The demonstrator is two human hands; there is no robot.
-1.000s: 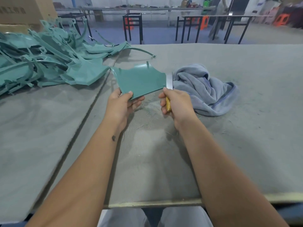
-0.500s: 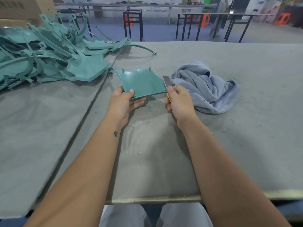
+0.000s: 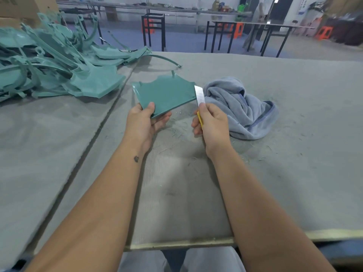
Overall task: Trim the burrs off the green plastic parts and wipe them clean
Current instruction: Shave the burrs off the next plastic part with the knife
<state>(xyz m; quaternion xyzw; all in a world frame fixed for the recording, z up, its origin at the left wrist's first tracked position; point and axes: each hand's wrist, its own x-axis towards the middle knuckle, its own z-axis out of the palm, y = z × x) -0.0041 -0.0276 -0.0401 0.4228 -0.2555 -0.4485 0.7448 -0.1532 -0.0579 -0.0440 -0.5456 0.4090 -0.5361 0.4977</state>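
The part (image 3: 167, 95) has tipped up since half a second ago, its far edge lifted so the flat green face looks back at the camera, and the blade (image 3: 200, 95) now stands more upright against its right corner. The part is held above the tabletop (image 3: 294, 173), just left of centre, with two small pegs showing on its far edge. The left hand (image 3: 144, 122) grips its near left corner, thumb pressed on top and fingers (image 3: 164, 119) curled underneath. The right hand (image 3: 211, 122) is clenched round a yellow-handled knife (image 3: 200, 119), only a strip of yellow showing between thumb and fingers, the bare steel blade rising out of the fist and touching the part's right edge. Below and between the hands, thin pale shavings (image 3: 178, 128) lie scattered on the grey felt. Just right of the knife hand sits a crumpled grey-blue cloth (image 3: 245, 110), bunched in folds on the tabletop. To the far left, a heap of green parts (image 3: 49, 67) sprawls in a tangle of curved strips and flat panels, one long thin strip (image 3: 167, 59) arcing out towards the middle. A dark seam (image 3: 94, 134) runs from the pile towards the near edge. Beyond the tabletop stand black metal frames (image 3: 154, 30) and orange stools (image 3: 322, 33), blurred.
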